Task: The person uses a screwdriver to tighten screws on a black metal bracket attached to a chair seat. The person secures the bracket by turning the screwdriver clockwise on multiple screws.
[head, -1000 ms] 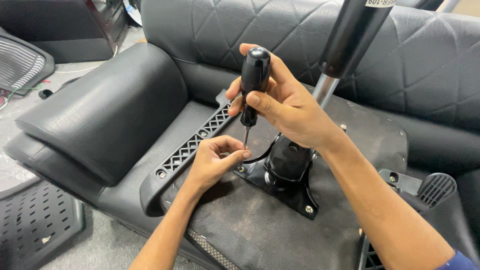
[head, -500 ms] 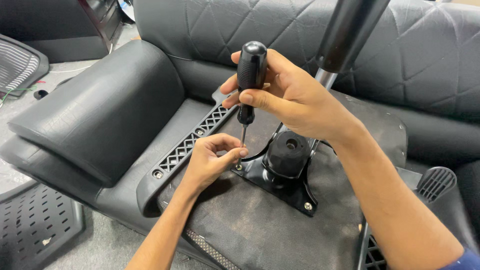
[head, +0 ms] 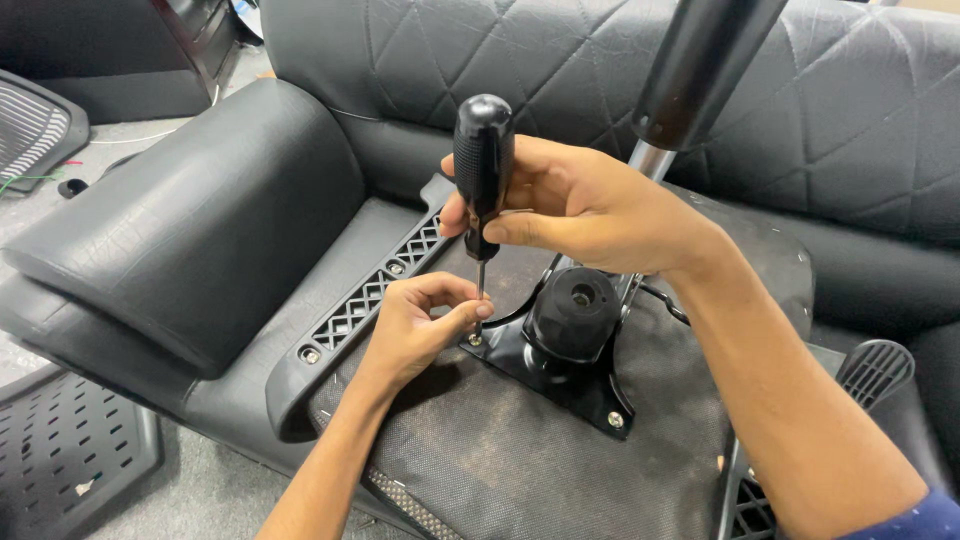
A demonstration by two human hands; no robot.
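The right hand (head: pixel 590 205) clamps the screwdriver (head: pixel 483 170) upright on a plate (head: pixel 560 375) screw (head: pixel 474 340), left fingers (head: pixel 470 312) pinch its tip; the opposite corner screw (head: pixel 615 420) already sits in.

Two hands are at work here, the left hand (head: pixel 420 325) and the right hand (head: pixel 590 205), with one black-handled screwdriver (head: pixel 482 170) between them. I count one black mounting plate (head: pixel 560 375), two screws showing on it (head: pixel 475 340) (head: pixel 615 420), and one gas-lift cylinder (head: pixel 700 65).
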